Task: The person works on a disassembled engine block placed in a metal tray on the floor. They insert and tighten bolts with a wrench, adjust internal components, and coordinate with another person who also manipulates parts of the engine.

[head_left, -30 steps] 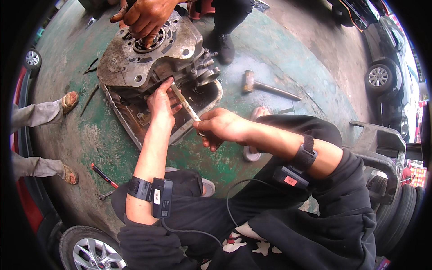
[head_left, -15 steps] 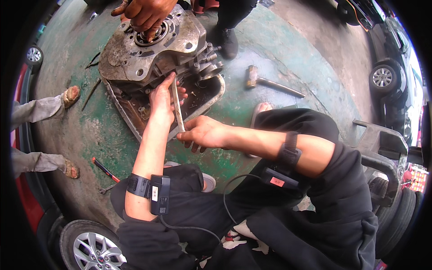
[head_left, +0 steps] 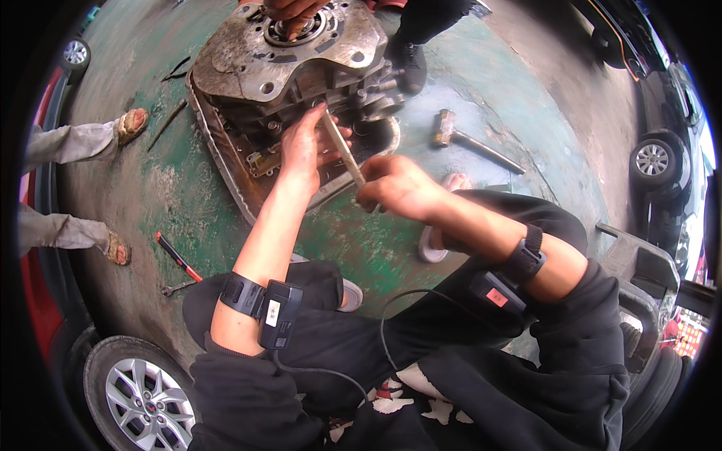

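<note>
A long metal wrench slants between my two hands, its far end against the side of a greasy metal gearbox housing. My left hand steadies that far end, thumb along the tool and the other fingers behind it. Around the near end, my right hand is closed. The fastener under the wrench is hidden. Another person's hand reaches into the round bearing on top of the housing. Below the housing lies a shallow oily metal pan.
A hammer lies on the green floor to the right. On the left lie a red-and-black handled tool and a dark rod. Another person's feet stand at the left. A car wheel is near lower left.
The wrench's near end has swung to the right, with my right hand following it. My left hand stays at the far end. The whole view has shifted a little.
</note>
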Tool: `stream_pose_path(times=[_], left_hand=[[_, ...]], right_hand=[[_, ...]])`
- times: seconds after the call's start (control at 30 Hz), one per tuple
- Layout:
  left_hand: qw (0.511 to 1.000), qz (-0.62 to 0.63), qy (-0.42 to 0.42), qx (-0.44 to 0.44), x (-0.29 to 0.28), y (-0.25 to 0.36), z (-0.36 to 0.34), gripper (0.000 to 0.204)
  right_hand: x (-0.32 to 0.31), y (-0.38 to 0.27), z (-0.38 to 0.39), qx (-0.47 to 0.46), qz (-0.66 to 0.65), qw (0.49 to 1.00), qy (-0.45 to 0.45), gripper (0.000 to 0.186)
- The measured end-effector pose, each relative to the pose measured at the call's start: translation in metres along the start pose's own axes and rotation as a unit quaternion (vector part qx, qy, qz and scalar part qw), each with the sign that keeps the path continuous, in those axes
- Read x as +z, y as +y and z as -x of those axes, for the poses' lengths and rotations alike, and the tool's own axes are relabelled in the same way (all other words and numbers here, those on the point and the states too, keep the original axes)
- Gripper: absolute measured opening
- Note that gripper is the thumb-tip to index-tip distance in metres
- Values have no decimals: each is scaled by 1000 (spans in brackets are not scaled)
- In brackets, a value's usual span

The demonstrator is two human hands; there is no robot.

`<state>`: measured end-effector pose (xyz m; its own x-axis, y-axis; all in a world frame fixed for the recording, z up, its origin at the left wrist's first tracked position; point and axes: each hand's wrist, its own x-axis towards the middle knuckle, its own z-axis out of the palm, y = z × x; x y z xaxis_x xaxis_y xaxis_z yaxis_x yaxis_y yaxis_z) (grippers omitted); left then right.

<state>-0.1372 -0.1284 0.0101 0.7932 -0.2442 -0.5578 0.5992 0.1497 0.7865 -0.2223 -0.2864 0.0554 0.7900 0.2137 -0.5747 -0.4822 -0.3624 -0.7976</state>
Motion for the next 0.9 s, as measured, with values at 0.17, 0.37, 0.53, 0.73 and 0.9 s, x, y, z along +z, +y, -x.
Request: stream_pose_path(times=[0.17,0.37,0.53,0.73,0.9], left_hand=[[999,34,17,-5,3,4,-2,39],[999,18,29,2,3,5,-6,41],[996,5,90,5,3,5,-10,40],[996,-13,91,9,1,5,-12,39],[997,-6,74,26,-1,3,-12,37]], right_hand=[[-42,-5,3,-18,64,994,87,34],[-78,-8,-7,-60,-90,967,230,19],[-83,-2,-17,-33,-67,970,232,24],[-66,0,-8,94,1,995,33,30],[-10,-4,9,42,-137,987,-75,24]])
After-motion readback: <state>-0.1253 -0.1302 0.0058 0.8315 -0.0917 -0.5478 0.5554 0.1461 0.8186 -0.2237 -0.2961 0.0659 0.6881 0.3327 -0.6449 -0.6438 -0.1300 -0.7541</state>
